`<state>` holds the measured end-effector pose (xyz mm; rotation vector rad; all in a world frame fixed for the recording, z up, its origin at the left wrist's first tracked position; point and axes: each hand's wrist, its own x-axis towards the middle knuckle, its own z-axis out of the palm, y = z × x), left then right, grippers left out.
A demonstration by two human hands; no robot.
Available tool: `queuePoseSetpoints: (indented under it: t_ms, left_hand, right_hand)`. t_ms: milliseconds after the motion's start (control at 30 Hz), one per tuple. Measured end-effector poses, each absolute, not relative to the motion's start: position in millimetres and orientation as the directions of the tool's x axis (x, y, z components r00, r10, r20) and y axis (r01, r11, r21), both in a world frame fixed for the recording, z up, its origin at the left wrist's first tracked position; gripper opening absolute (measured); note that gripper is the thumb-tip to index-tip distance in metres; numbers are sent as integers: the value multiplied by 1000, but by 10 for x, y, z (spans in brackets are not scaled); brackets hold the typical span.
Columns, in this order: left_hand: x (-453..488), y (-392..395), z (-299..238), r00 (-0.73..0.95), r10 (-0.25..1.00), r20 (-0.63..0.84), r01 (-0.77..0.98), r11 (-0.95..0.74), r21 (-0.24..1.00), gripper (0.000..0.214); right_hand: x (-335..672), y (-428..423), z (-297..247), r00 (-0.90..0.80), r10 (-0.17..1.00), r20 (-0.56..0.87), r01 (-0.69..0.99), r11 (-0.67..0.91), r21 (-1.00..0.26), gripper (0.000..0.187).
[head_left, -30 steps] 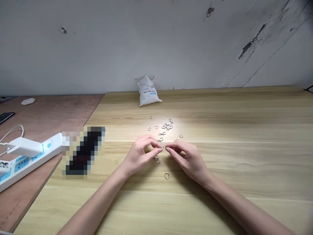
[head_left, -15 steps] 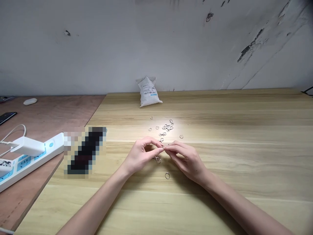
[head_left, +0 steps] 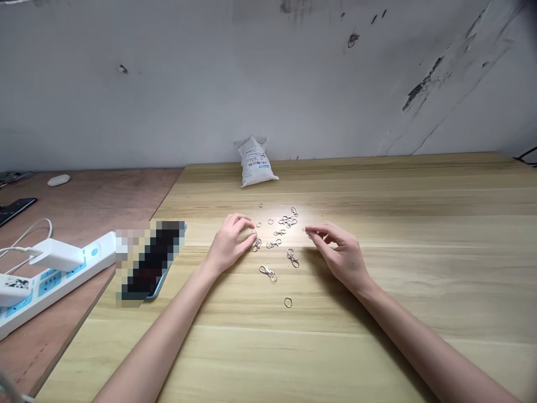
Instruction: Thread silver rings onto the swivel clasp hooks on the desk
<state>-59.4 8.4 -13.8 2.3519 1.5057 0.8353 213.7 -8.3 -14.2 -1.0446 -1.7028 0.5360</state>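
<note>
My left hand [head_left: 230, 243] rests on the table with fingers loosely curved, thumb and index apart. A thin ring [head_left: 254, 233] shows between their tips, and a lobster clasp with a ring [head_left: 257, 244] lies beside the thumb. On the other side, my right hand [head_left: 340, 254] pinches a small metal key ring [head_left: 305, 230], partly hidden by the fingertips. Between the hands lie a clasp with a ring [head_left: 292, 258], another such clasp [head_left: 268, 272] and more clasps [head_left: 287, 221] in a cluster. A larger single ring [head_left: 288, 302] lies nearer me.
A white labelled packet [head_left: 257, 163] stands near the wall. At left are a partly pixelated phone [head_left: 156, 263] and a white power strip [head_left: 94, 250] with a charger [head_left: 56, 254] plugged in. Several loose rings [head_left: 271, 221] lie towards the back.
My hands have moved apart from their shared pinch, left hand leftward and right hand to a ring at the right. A clasp with a ring now lies on the table between them.
</note>
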Motion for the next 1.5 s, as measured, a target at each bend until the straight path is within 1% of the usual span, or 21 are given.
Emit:
queuePoseSetpoints:
  t_ms: [67,133,200,267,367,433,500,633,733,800,867,933,1000,1067,1100,1167,1233,1367,1500]
  left_hand:
    - [-544,166,-154,313,893,323,806,-430,406,38]
    - [-455,285,-167,298,919,258,845,-379,376,60]
    - [-342,428,-175,293,937,192,867,-345,359,70]
    - [-238,577,-177,318,936,147,877,-350,330,73]
    - [-172,763,-170,387,917,101,876,-399,271,60]
    - [-207,822,-158,420,903,90,864,-428,265,53]
    - [-295,798,-143,443,893,78,855,-447,265,51]
    - [-559,471,-133,458,887,55,851,-456,259,51]
    - [-781,79,-151,451,891,43,866,-449,219,52]
    - [-908,-159,-165,434,900,49,878,-435,199,52]
    - [-997,-324,-173,435,898,61,877,-438,195,51]
    - [-1035,-396,-174,437,895,87,872,-446,201,51]
    - [-1017,-387,-166,442,886,136,861,-462,212,49]
    - [-944,-328,-147,454,867,204,840,-493,224,44]
    - [-890,-290,-135,464,853,239,827,-514,229,41]
    - [-762,-216,-114,475,824,307,805,-549,227,35]
    - [-639,-157,-106,483,803,349,797,-568,206,32]
    - [-519,-106,-125,537,745,395,762,-629,151,17]
    - [-512,-106,-127,531,735,423,761,-633,145,15]
  right_hand:
    - [2124,-92,-154,-121,844,523,380,526,-761,15]
    - [2116,-96,-170,-136,850,508,379,519,-766,16]
    - [2112,-94,-182,-139,857,496,376,509,-774,16]
    - [2112,-89,-184,-141,857,495,370,509,-777,16]
    - [2112,-85,-171,-157,851,501,377,520,-767,16]
    - [2115,-84,-160,-158,851,501,383,521,-763,16]
    - [2122,-83,-157,-155,855,495,383,514,-767,15]
    - [2145,-70,-190,-195,863,465,392,504,-770,13]
    - [2152,-64,-227,-259,852,455,446,523,-726,13]
    - [2151,-68,-236,-302,829,470,493,558,-668,14]
    - [2156,-76,-221,-349,787,510,544,613,-573,15]
    - [2174,-82,-182,-421,721,551,599,677,-429,19]
    - [2202,-87,-134,-509,654,559,639,723,-264,23]
    - [2227,-91,-97,-569,621,539,652,740,-163,25]
    - [2234,-94,-88,-588,614,527,652,745,-141,25]
    - [2233,-98,-88,-605,610,512,643,753,-139,24]
    - [2218,-103,-105,-599,616,512,637,754,-162,23]
    - [2181,-107,-129,-565,636,526,639,741,-209,21]
    - [2165,-111,-126,-546,644,536,636,735,-235,19]
